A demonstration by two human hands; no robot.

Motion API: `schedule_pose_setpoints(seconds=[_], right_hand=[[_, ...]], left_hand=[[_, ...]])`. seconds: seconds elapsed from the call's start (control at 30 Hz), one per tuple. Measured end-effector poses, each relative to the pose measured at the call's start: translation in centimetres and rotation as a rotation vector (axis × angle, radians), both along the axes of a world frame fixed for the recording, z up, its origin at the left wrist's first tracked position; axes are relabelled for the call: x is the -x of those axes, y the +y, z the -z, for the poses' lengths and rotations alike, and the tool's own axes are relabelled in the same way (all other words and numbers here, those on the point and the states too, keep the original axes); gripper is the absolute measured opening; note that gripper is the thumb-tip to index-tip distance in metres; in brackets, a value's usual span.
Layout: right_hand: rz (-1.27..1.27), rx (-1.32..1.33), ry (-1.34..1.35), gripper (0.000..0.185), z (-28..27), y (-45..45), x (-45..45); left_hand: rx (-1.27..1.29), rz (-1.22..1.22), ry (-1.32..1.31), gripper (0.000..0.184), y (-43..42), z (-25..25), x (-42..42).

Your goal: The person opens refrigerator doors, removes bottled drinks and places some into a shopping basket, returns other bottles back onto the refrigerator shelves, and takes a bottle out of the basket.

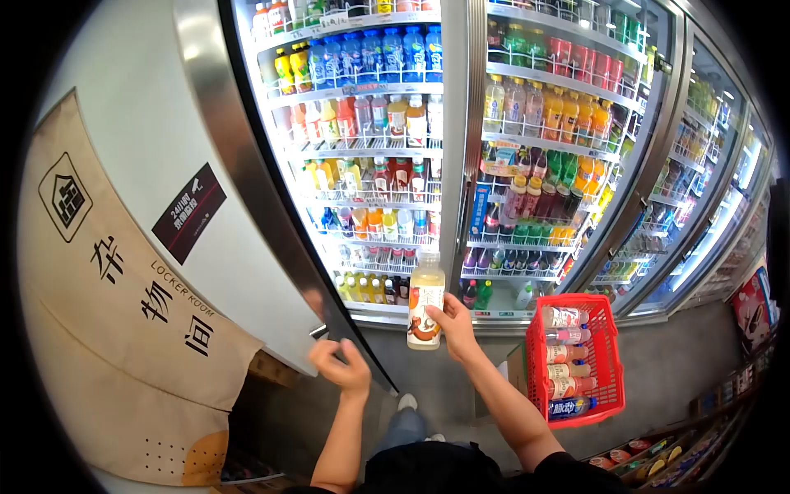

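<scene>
My right hand [455, 326] is wrapped round a clear bottle [425, 305] of pale yellowish drink with a white and brown label, held upright in front of the lower fridge shelves. My left hand [341, 365] is raised beside the edge of the fridge door [284, 239], its fingers curled and slightly blurred; whether it touches the handle, I cannot tell. Behind the bottle, the lit fridge [354, 152] shows rows of drinks. To the right, a red basket [615, 362] holds several bottles lying on their sides.
Closed glass fridge doors [527, 165] run off to the right. A beige cloth curtain [107, 329] hangs at the left. Low shelves with packaged goods [658, 461] line the bottom right. My feet stand on the grey floor [485, 379].
</scene>
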State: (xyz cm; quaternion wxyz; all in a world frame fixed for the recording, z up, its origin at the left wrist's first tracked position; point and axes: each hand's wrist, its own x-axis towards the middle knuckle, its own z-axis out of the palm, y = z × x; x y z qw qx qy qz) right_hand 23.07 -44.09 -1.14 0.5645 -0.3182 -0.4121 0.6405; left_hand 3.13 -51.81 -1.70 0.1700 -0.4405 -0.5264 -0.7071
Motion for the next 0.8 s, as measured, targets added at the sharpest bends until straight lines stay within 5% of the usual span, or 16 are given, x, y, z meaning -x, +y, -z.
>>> schedule_pose_setpoints(seconds=[0.1, 0.13, 0.37, 0.43, 0.6, 0.8], right_hand=[[-0.005, -0.013, -0.015, 0.042, 0.1, -0.5, 0.9], [0.006, -0.005, -0.016, 0.045, 0.3, -0.7, 0.9], [0.035, 0.007, -0.060, 0.043, 0.5, 0.5, 2.3], [0.027, 0.027, -0.041, 0.043, 0.2, 1.3, 3.6], [0.043, 0.017, -0.057, 0.043, -0.5, 3.1, 6.5], [-0.048, -0.017, -0.116, 0.053, -1.1, 5.2, 8.7]], left_hand=[[0.073, 0.379, 0.203, 0.010, 1.1, -1.6, -1.4], [0.217, 0.467, 0.064, 0.007, 1.8, -2.5, -2.1], [0.672, 1.082, -0.320, 0.065, 12.0, -1.9, 1.8], [0.755, 1.305, -0.421, 0.063, 13.8, -3.0, 2.7], [0.846, 1.321, -0.381, 0.049, 14.1, -2.5, 3.7], [0.735, 1.336, -0.429, 0.069, 13.6, -2.1, 5.3]])
